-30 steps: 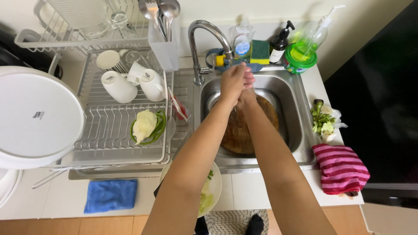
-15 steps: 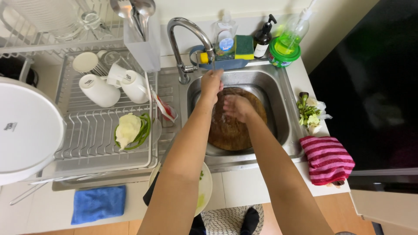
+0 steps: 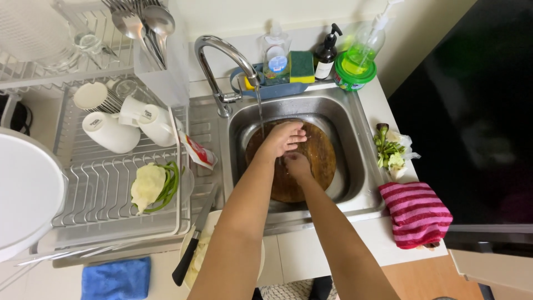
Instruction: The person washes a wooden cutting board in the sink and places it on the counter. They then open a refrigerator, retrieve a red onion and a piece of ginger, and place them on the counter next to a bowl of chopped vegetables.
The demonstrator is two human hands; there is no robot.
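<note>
A round, wet, dark-brown wooden board (image 3: 311, 166) is lying beneath the left hand (image 3: 284, 139) and right hand (image 3: 297, 165), both pressing open-fingered, touching each other.

Left hand (image 3: 286, 138) and right hand (image 3: 296, 165) now down inside the sink, on the round brown wooden cutting board (image 3: 319, 161), no longer clasped together up at the curved chrome tap (image 3: 219, 61) as a second ago. Left hand lying flat and spread beside the thin stream of water (image 3: 259, 114), right hand just below it, touching.
</note>
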